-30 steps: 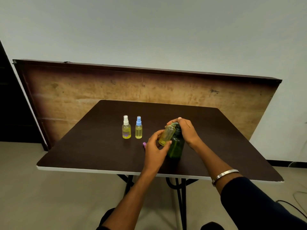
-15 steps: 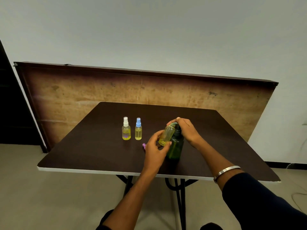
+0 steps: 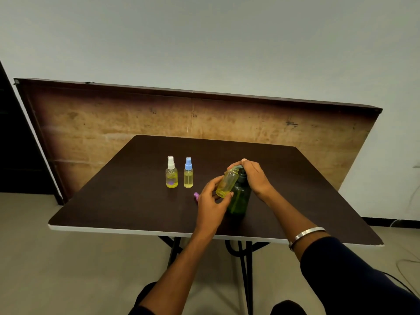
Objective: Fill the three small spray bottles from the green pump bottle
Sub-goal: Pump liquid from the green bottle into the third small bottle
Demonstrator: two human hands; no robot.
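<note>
Your left hand (image 3: 210, 206) pinches the uncapped bottle (image 3: 226, 183) (tilted) between its fingertips; your right hand (image 3: 254, 177) seemingly grips the green pump bottle (image 3: 239, 200) top.

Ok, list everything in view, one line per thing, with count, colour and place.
table: one, dark brown top with a white edge, centre.
capped spray bottles: two, yellow liquid, white cap and blue cap, standing side by side left of the hands.
uncapped spray bottle: one, yellowish, tilted against the pump bottle's top.
green pump bottle: one, standing on the table.
pink piece: one, on the table, partly hidden behind the left hand.
board: one, brown, behind the table.
bracelet: one, silver, right wrist.
left hand: holds the uncapped bottle.
right hand: on the pump bottle's top.
</note>
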